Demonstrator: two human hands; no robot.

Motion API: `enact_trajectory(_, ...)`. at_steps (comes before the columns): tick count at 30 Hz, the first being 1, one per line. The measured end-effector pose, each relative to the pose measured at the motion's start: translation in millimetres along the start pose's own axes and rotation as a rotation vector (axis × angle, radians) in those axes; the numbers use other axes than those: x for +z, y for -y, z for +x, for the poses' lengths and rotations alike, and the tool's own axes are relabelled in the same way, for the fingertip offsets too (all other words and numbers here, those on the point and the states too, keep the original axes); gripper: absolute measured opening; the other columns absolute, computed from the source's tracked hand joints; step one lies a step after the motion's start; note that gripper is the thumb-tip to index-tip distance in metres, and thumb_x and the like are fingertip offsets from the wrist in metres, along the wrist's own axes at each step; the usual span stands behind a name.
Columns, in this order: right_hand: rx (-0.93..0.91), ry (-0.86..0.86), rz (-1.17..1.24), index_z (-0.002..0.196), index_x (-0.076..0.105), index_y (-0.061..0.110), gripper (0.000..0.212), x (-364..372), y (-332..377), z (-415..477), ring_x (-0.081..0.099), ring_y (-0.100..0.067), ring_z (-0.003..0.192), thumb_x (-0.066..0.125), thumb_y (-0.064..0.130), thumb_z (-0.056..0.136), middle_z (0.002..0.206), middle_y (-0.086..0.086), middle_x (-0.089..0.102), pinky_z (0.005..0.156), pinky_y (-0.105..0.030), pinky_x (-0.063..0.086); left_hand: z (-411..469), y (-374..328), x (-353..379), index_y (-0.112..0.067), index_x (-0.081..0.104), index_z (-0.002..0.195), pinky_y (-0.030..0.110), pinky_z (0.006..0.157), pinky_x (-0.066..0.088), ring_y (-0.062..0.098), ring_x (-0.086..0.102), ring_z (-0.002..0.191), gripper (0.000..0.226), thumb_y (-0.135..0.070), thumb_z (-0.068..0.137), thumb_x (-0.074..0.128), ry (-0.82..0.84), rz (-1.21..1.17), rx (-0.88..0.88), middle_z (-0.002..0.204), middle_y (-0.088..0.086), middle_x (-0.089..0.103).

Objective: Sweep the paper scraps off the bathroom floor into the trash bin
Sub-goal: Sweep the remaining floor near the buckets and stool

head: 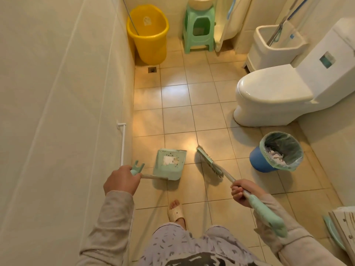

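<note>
The paper scraps (169,160) lie in the pale green dustpan (170,163), a whitish clump with small dark specks around it, and the pan sits on the tiled floor (178,96) in front of the person's feet. More paper already fills the lined blue trash bin (276,152), which stands well off to the right, just in front of the toilet (269,95). I can see no loose scraps on the tiles around the pan.

The left hand (122,181) has its grip clenched round the top of the dustpan's long handle; the right hand (241,191) is wrapped round the broom (210,164) shaft, with the bristle head near the pan's right side but not touching it.

To my eye the sweeping is about done and the carry to the bin comes next. I'd tip the pan's mouth upward before lifting, so the scraps slide to the back wall, and move it low and slowly. Get the lip over the bin's rim before tilting; the paper is light and would flutter out. The broom can hold the clump in place on the way.
</note>
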State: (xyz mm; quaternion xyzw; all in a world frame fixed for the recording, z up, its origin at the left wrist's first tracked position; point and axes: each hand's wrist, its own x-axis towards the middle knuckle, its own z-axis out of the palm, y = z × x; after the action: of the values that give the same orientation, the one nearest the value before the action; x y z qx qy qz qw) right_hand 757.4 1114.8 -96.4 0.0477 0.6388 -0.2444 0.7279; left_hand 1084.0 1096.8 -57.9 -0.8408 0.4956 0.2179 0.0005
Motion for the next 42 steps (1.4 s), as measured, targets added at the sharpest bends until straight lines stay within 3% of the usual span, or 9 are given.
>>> enact_trajectory(4,0.027,-0.050,0.026,0.070,0.035,0.011,0.028,0.6,24.6,2.9,0.031,-0.007,0.014,0.027,0.000,0.095,0.024,0.000,0.032,0.024,-0.006,0.029,44.9,-26.9,-19.4,-0.018,0.069,0.100,0.026,0.062,0.042,0.026,0.055,0.073,0.025,-0.036,0.085,0.060,0.004,0.010,0.052,0.090,0.009,0.070)
enact_trajectory(9,0.058,-0.126,0.017,0.070,0.036,0.010,0.028,-7.5,52.6,4.1,0.031,-0.007,0.014,0.026,0.001,0.095,0.025,-0.001,0.033,0.024,-0.006,0.030,95.1,-59.9,-38.5,-0.017,0.068,0.105,0.029,0.065,0.042,0.032,0.064,0.087,0.029,-0.037,0.085,0.060,-0.014,0.017,0.100,0.096,0.011,0.071)
enact_trajectory(15,0.066,-0.133,0.028,0.071,0.035,0.012,0.029,8.5,106.9,28.4,0.030,-0.007,0.014,0.025,0.001,0.096,0.024,-0.001,0.031,0.023,-0.007,0.030,152.1,-94.2,-46.7,-0.017,0.068,0.109,0.029,0.065,0.041,0.032,0.063,0.089,0.031,-0.035,0.086,0.060,-0.020,-0.011,0.072,0.098,0.012,0.070)
enact_trajectory(26,0.033,-0.011,-0.022,0.072,0.037,0.010,0.027,82.9,312.2,98.3,0.032,-0.006,0.015,0.027,0.001,0.096,0.026,0.000,0.034,0.024,-0.006,0.028,271.5,-189.8,-69.7,-0.018,0.070,0.100,0.027,0.062,0.042,0.031,0.062,0.083,0.023,-0.033,0.085,0.060,-0.033,0.046,-0.049,0.092,0.011,0.070)
enact_trajectory(29,0.031,0.034,-0.066,0.075,0.037,0.009,0.025,113.2,369.6,107.1,0.032,-0.007,0.016,0.026,0.001,0.096,0.027,0.000,0.035,0.024,-0.006,0.029,301.9,-222.4,-81.9,-0.018,0.069,0.104,0.027,0.065,0.043,0.032,0.064,0.089,0.025,-0.034,0.086,0.060,-0.040,0.058,-0.063,0.096,0.012,0.071)
enact_trajectory(33,-0.012,0.085,-0.085,0.073,0.038,0.009,0.026,147.5,435.0,118.4,0.033,-0.007,0.017,0.027,0.002,0.096,0.027,0.000,0.036,0.025,-0.007,0.030,345.8,-261.8,-93.2,-0.016,0.068,0.101,0.026,0.062,0.042,0.032,0.065,0.086,0.023,-0.031,0.086,0.059,-0.061,0.086,-0.051,0.094,0.011,0.071)
enact_trajectory(42,-0.038,0.090,0.035,0.073,0.035,0.012,0.027,186.9,549.8,163.1,0.032,-0.006,0.016,0.027,0.000,0.096,0.028,0.001,0.034,0.024,-0.005,0.026,472.3,-358.0,-114.0,-0.019,0.065,0.115,0.029,0.071,0.048,0.032,0.065,0.097,0.034,-0.036,0.087,0.059,-0.075,0.115,0.052,0.105,0.011,0.071)
